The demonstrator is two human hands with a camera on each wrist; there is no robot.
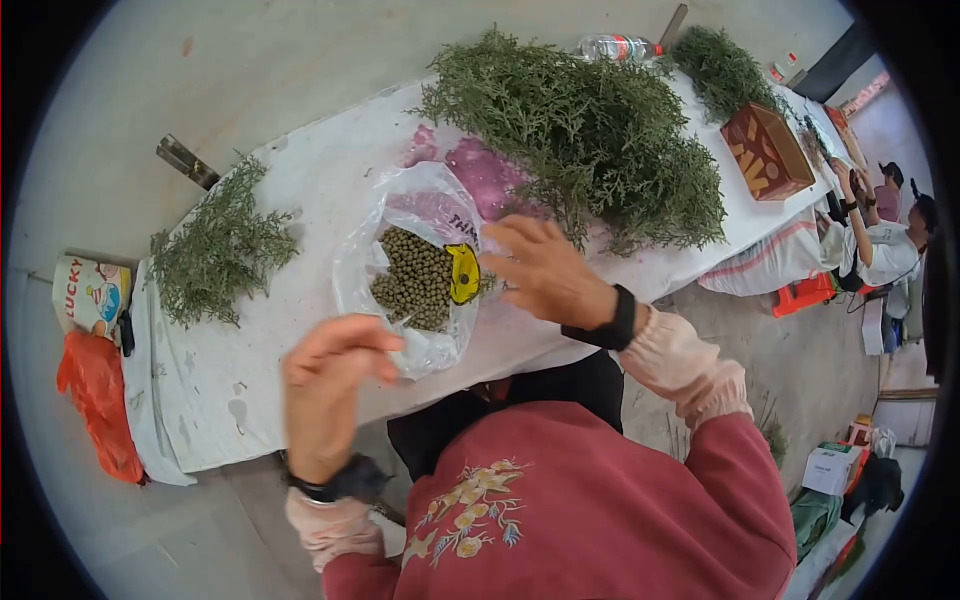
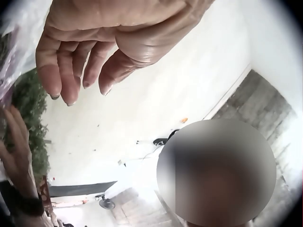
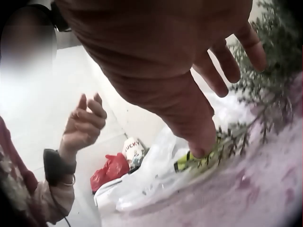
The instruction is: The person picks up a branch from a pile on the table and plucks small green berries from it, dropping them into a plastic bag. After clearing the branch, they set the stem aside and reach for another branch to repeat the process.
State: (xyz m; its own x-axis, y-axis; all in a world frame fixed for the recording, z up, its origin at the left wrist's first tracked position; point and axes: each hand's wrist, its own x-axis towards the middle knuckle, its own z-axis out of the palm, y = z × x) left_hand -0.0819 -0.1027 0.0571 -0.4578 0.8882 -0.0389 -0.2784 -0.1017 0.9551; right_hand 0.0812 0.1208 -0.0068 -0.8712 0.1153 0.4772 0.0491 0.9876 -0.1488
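Observation:
A clear plastic bag [image 1: 352, 270] lies spread on the table, full of round greenish-brown berries [image 1: 412, 280]. A yellow-and-black piece [image 1: 464, 273] sits at its right side. My right hand [image 1: 552, 268] hovers at that side, fingers spread and holding nothing. In the right wrist view its thumb [image 3: 201, 137] overlaps a thin green sprig [image 3: 236, 137] lying beside the bag. Over the table's near edge, left of the bag, my left hand [image 1: 328, 385] is raised with loosely bent fingers. The left wrist view shows nothing between its fingers [image 2: 68, 78].
A large heap of green branches [image 1: 590, 130] covers the back right, with a bottle [image 1: 615, 47] behind it. A smaller pile [image 1: 220, 245] lies left. A brown box [image 1: 765, 155] stands far right. Beyond the left end are a LUCKY bucket [image 1: 92, 290] and red bag [image 1: 98, 400].

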